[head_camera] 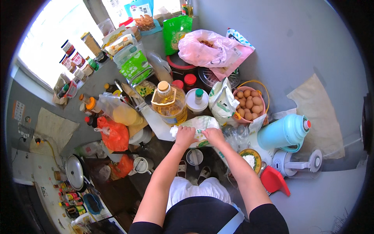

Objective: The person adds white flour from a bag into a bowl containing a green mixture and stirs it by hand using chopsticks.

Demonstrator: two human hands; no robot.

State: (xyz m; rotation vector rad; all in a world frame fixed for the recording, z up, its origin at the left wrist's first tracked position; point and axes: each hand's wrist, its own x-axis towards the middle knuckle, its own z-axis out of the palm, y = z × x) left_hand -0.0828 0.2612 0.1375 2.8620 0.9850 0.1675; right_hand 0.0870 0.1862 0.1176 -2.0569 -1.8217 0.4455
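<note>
A white plastic bag with green print (205, 124) is stretched between my two hands in front of me. My left hand (185, 137) grips its left end, where bunched white plastic sticks out. My right hand (214, 136) has hold of the bag's right part. Just beyond the bag stands a large bottle of yellow oil (169, 106) with a tan cap. A white tub (197, 102) with a green-capped jar on its lid is beside the bottle. Farther right, an upright white bag (222, 101) leans near a pink basket of eggs (248, 103). What the held bag contains is hidden.
To the right are a light blue thermos (280, 132), a bowl of white powder (250, 160), a red plastic scoop or dustpan (274, 182) and a blender-like appliance (292, 164). A red plastic bag (113, 133) lies left. A lidded pan (75, 172) is at far left.
</note>
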